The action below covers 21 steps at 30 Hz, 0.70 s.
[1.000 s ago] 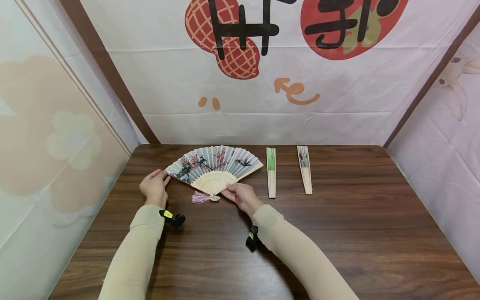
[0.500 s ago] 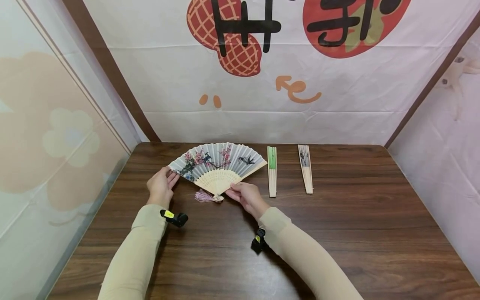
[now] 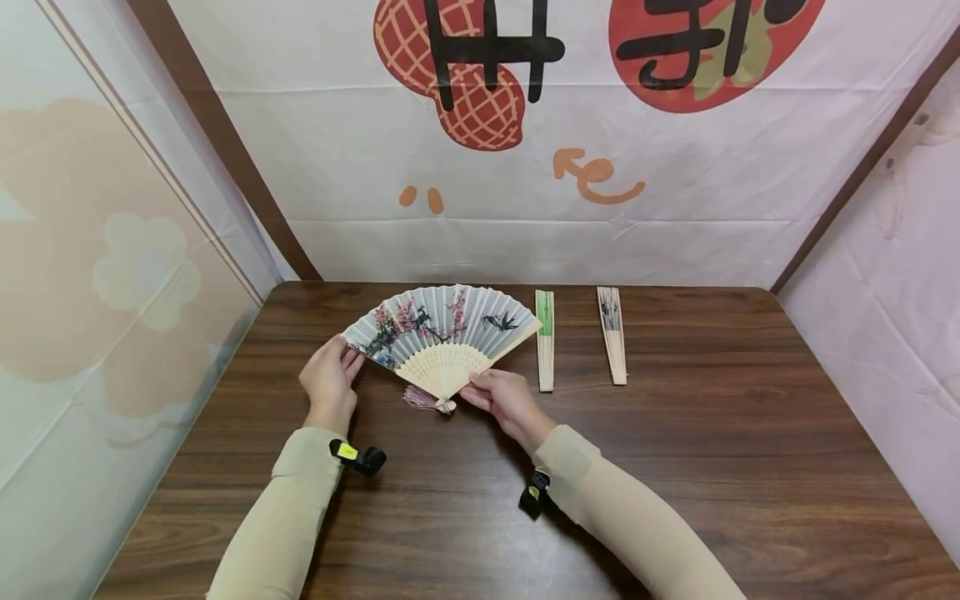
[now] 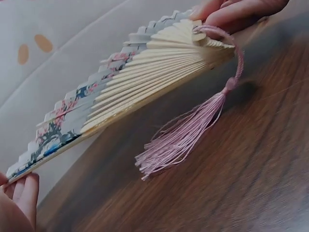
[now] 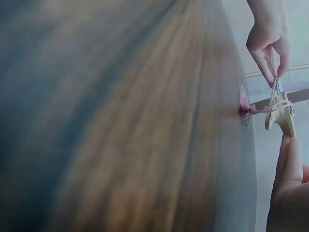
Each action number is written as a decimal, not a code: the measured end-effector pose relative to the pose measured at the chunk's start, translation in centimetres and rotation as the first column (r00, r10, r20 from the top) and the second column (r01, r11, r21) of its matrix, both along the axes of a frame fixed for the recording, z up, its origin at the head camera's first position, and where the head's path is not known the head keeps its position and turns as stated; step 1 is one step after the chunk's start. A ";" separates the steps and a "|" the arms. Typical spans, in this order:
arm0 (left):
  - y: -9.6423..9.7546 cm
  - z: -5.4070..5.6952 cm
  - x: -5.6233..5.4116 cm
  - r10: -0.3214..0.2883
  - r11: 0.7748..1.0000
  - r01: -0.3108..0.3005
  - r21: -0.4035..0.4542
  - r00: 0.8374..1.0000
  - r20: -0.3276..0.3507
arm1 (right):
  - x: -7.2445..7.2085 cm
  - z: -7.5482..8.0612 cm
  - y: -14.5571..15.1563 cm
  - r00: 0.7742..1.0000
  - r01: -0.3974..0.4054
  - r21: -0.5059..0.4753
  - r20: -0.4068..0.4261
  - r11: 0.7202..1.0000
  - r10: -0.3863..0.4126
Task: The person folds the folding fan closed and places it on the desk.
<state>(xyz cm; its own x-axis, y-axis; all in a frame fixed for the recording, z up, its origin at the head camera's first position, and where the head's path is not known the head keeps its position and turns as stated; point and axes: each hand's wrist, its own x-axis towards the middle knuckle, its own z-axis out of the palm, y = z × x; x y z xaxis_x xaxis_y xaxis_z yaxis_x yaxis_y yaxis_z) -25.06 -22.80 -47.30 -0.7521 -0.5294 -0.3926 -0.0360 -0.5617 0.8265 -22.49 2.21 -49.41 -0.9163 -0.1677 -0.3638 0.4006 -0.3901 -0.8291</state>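
A folding fan (image 3: 450, 333) is spread wide, its pale pleated leaf painted with pink blossoms and a dark bird, its ribs light wood. My left hand (image 3: 330, 379) pinches the fan's left outer edge between thumb and fingers. Near the pivot, my right hand (image 3: 506, 400) pinches the right guard stick. A pink tassel (image 4: 193, 130) dangles from the pivot in the left wrist view. The right wrist view shows the fan (image 5: 282, 116) edge-on between both hands, raised off the table. Just right of it lies a folded green fan (image 3: 546, 342), its top touched or overlapped by the open fan's tip.
A folded grey fan (image 3: 612, 337) lies farther right on the brown wooden table (image 3: 720, 433). A white printed cloth backdrop (image 3: 480, 242) rises behind the table's far edge, with cloth walls at left and right.
Both hands and the spread fan have shifted slightly right and toward me. The fan's right tip has come up to the green fan. The two folded fans have stayed in place.
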 end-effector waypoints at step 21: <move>6.4 0.0 3.9 -0.223 0.975 0.221 -0.031 0.970 -0.100 | 2.0 1.4 2.4 0.998 -0.008 -0.022 -0.060 1.000 0.007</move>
